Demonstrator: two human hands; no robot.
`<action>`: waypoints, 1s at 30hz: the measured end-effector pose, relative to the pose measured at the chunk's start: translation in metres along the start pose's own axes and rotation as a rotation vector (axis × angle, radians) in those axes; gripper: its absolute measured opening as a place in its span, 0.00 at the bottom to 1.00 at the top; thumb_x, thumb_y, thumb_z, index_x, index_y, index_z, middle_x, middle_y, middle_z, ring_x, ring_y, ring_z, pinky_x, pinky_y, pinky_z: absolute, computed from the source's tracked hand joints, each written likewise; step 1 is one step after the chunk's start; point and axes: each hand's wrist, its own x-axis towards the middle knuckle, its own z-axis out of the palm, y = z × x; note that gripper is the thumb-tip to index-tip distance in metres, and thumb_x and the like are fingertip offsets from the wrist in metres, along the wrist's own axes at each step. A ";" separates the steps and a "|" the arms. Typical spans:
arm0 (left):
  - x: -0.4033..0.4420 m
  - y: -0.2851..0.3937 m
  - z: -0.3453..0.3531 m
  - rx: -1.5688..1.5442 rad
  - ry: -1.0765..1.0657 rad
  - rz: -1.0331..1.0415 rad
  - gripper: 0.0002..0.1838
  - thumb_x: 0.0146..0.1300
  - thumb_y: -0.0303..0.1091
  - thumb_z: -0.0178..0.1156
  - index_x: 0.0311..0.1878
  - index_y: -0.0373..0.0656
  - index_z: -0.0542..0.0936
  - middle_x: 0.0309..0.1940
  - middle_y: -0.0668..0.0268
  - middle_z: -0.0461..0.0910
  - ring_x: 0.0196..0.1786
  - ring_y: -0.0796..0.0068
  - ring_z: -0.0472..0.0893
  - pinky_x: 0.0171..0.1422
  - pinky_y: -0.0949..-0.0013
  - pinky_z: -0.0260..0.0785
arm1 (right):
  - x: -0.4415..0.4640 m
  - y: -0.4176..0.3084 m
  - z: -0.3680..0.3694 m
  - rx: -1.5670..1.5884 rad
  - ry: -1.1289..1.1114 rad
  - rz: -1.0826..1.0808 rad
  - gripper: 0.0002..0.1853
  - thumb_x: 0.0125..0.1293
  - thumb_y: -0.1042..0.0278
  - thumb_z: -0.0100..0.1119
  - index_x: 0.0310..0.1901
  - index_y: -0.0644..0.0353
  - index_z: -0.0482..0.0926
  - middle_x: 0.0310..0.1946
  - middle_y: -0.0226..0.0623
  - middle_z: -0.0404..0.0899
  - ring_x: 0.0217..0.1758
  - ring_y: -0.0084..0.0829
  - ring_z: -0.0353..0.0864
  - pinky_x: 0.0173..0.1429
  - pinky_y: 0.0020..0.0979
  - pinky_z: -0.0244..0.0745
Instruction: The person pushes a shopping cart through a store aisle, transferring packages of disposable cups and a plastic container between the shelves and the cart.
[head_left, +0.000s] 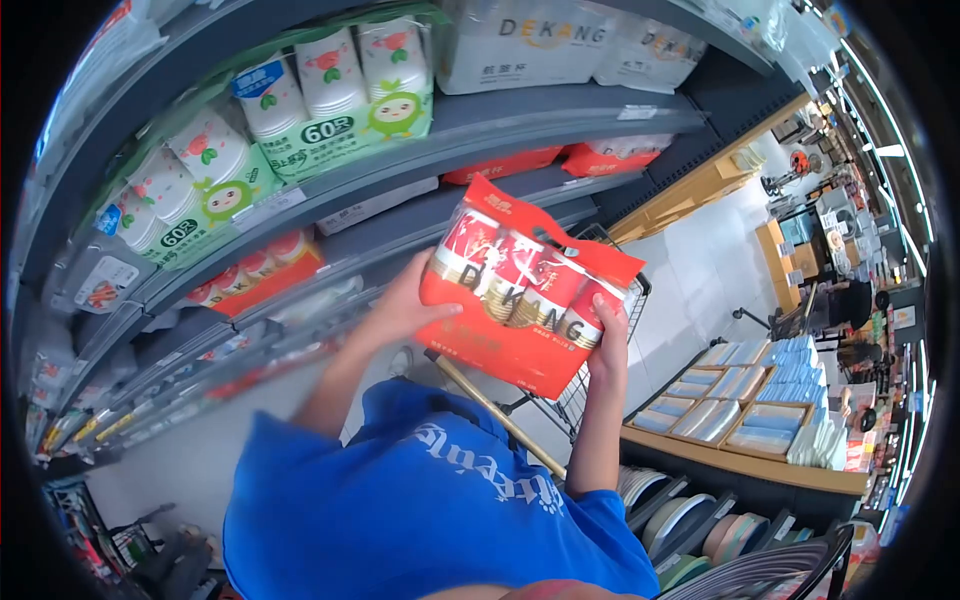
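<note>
A red pack of paper cups (515,300) with "DEKANG" printed across its clear window is held up in front of my chest, tilted down to the right. My left hand (415,300) grips its left side, thumb across the front. At the right edge, my right hand (610,340) closes on the pack with the thumb on the front face. Red-and-white cups show through the window. Behind the pack, part of a shopping cart (575,405) is visible, its handle bar (495,405) running below the pack.
Dark shelves (480,125) on the left hold green 60-count cup packs (345,115), white DEKANG packs (525,45) and another red pack (260,275). To the right, a display stand (740,400) carries blue and white packets, with stacked dishes (680,520) below. A person (850,303) stands farther off.
</note>
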 end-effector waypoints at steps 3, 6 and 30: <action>-0.004 -0.037 -0.019 -0.103 0.027 -0.100 0.39 0.58 0.46 0.74 0.67 0.38 0.69 0.57 0.55 0.81 0.61 0.64 0.80 0.67 0.62 0.70 | 0.016 0.009 0.021 -0.040 -0.089 0.106 0.23 0.70 0.67 0.62 0.62 0.67 0.71 0.53 0.42 0.82 0.52 0.30 0.85 0.58 0.34 0.80; -0.006 -0.066 -0.032 -0.271 0.094 -0.154 0.35 0.60 0.48 0.72 0.62 0.36 0.71 0.55 0.54 0.81 0.59 0.66 0.81 0.64 0.62 0.71 | 0.034 0.025 0.039 -0.065 -0.144 0.198 0.23 0.70 0.67 0.63 0.63 0.68 0.71 0.53 0.42 0.82 0.53 0.31 0.84 0.59 0.35 0.80; -0.010 -0.148 0.016 -1.417 -0.350 -0.484 0.32 0.74 0.55 0.54 0.65 0.35 0.71 0.58 0.50 0.78 0.61 0.60 0.79 0.67 0.55 0.72 | -0.032 0.036 0.154 0.313 -0.838 0.094 0.49 0.71 0.31 0.51 0.75 0.71 0.55 0.74 0.62 0.59 0.80 0.50 0.58 0.82 0.46 0.51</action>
